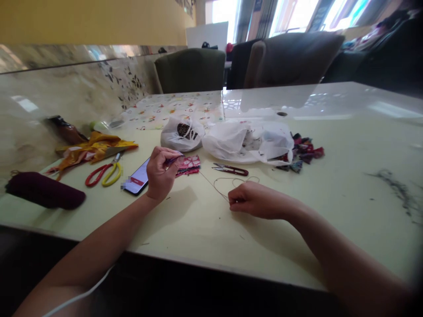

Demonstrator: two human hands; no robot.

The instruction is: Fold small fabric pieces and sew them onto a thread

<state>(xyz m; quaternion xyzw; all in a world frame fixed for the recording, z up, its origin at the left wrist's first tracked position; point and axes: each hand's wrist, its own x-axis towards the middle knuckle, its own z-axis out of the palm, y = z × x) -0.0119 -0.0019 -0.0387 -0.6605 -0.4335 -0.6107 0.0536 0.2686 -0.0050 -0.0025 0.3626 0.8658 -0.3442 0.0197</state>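
My left hand point(161, 172) is closed in a pinch on a small dark purple piece of cloth point(172, 161), partly hidden by the fingers. Right behind it is a small stack of pink and red patterned cloth pieces point(191, 164). A thin brown thread point(214, 186) runs from near this stack to my right hand point(247, 200), whose curled fingers are closed on it just above the table. More of the thread lies in loose loops beyond that hand. Dark red thread snips point(230, 169) lie between the hands, blades pointing left. A needle cannot be made out.
A phone point(137, 178) with a lit screen lies under my left wrist. Red-and-yellow scissors point(104, 173), a purple thread spool point(46, 190) and yellow cloth point(99, 147) are at left. Behind stand two white plastic bags point(168, 135) point(224, 141), with cloth bundles point(306, 149) at right.
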